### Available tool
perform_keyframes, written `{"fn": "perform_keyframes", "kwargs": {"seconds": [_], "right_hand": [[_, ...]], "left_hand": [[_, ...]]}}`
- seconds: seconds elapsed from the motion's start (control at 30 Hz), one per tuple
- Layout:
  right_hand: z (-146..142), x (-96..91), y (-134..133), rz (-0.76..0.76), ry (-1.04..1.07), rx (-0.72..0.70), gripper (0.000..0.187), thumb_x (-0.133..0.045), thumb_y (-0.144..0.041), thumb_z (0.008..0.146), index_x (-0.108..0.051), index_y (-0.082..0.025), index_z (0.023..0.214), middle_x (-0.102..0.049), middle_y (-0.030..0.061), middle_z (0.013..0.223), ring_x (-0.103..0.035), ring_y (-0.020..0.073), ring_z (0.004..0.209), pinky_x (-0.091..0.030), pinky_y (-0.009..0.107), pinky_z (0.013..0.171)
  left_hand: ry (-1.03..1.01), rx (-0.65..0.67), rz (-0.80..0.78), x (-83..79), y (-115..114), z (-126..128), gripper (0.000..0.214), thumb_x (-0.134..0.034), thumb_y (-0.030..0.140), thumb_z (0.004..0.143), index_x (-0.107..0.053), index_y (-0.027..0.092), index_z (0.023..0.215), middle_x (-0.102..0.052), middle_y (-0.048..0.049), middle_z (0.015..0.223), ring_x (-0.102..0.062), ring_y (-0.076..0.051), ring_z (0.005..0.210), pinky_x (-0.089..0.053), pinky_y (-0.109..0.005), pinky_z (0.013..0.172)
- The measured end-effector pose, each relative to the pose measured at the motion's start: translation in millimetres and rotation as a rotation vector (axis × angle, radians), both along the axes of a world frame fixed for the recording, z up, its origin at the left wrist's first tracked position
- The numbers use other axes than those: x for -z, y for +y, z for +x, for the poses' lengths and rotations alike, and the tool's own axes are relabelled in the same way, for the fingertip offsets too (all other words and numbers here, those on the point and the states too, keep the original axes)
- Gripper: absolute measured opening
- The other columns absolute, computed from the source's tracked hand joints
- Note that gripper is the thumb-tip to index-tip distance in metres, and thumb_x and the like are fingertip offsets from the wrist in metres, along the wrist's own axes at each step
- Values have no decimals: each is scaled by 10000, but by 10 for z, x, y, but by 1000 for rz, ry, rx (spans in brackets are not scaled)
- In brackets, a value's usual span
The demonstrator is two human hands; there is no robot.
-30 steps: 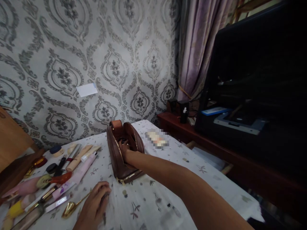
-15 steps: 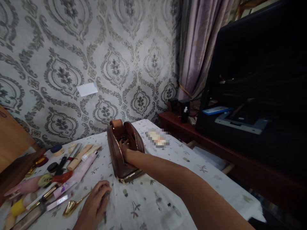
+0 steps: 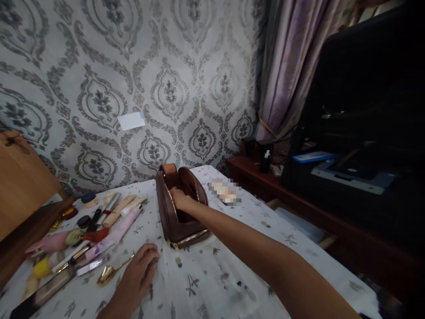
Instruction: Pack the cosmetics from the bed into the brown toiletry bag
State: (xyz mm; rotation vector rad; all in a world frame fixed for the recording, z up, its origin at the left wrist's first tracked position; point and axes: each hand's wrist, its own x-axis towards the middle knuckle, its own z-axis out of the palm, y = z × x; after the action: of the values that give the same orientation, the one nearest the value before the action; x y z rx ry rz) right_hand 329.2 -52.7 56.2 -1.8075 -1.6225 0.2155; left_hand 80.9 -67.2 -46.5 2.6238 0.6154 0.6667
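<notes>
A brown leather pouch [image 3: 172, 217] with a gold zip stands open on the patterned tablecloth [image 3: 212, 283]. My right hand [image 3: 181, 200] reaches into its mouth; the fingers are hidden inside, so I cannot see whether they hold anything. My left hand [image 3: 139, 274] rests on the cloth in front of the pouch, fingers curled loosely and apart, holding nothing. A gold-ended tool [image 3: 111, 272] lies just left of that hand.
Several cosmetics tubes, pencils and compacts [image 3: 99, 221] lie spread at the left. A blurred flat item [image 3: 226, 192] lies behind the pouch. A dark wooden shelf [image 3: 299, 204] with a black monitor [image 3: 372, 88] runs along the right. Patterned wall and curtain [image 3: 285, 71] stand behind.
The view has shifted slightly right and down. My right hand has risen a little in the pouch's opening. My left hand stays in place.
</notes>
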Motion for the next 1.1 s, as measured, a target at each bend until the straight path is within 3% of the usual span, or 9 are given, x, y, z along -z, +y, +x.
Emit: {"fn": "perform_keyframes", "kwargs": {"seconds": [0.1,0.2,0.3,0.4,0.5,0.6,0.73,0.9,1.1], "right_hand": [[73,-289,5,-173,-44,18,201,-658,-251,909,-677,-131,1069,-692,126,1078,-683,250,953,-561,403,819],[163,-502,-135,-141,-68,59,223,-556,-156,919,-691,-155,1095,-720,155,1073,-690,274,1003,-525,369,851],[171,-592,-407,226,104,87,291,-421,-214,975,-634,-191,1171,-730,74,959,-712,187,830,-535,285,756],[12,-556,-686,521,331,-29,284,-411,-309,978,-618,-180,1124,-696,38,841,-675,141,654,-525,242,638],[-285,-395,-861,566,338,-144,296,-405,-330,983,-612,-181,1134,-671,25,784,-632,130,603,-499,228,594],[-612,-128,-908,421,183,-332,310,-401,-279,973,-625,-189,1168,-651,13,726,-605,134,602,-490,234,640],[-963,298,-789,250,215,-410,389,-378,-276,966,-560,-180,1296,-645,9,722,-597,153,627,-471,243,634],[-1204,731,-532,164,450,-339,439,-376,-364,962,-512,-142,1315,-624,0,691,-595,164,619,-461,251,605],[-1259,987,-379,40,702,-214,573,-429,-513,912,-490,-123,1327,-549,-37,601,-537,171,525,-434,261,505]], "left_hand": [[-34,16,-9,-7,-16,4,225,-429,280,962,-648,239,993,-656,-104,1114,-663,-225,1024,-556,-325,881],[-26,28,-28,-37,-30,0,215,-421,257,963,-633,243,998,-647,-99,1128,-652,-222,1041,-548,-326,884],[-27,18,-52,-80,-50,3,190,-425,234,964,-613,245,988,-637,-93,1129,-643,-215,1036,-538,-325,886],[-29,23,-66,-119,-71,15,188,-426,209,961,-607,248,989,-630,-85,1125,-636,-207,1027,-526,-321,887],[-35,23,-99,-148,-91,35,202,-420,197,957,-615,241,986,-626,-80,1118,-625,-203,1024,-507,-322,896],[-96,29,-180,-163,-90,56,210,-418,209,953,-628,221,960,-641,-73,1035,-619,-200,966,-494,-319,868],[-337,-59,-316,-166,-9,43,199,-464,308,944,-605,185,874,-643,-36,813,-590,-179,764,-475,-292,724],[-496,-172,-516,-186,100,-52,231,-497,348,921,-592,177,799,-629,-16,751,-568,-146,691,-447,-238,618],[-509,-256,-562,-154,192,-123,132,-543,268,864,-633,170,863,-636,-13,742,-575,-143,658,-432,-230,578]]}}
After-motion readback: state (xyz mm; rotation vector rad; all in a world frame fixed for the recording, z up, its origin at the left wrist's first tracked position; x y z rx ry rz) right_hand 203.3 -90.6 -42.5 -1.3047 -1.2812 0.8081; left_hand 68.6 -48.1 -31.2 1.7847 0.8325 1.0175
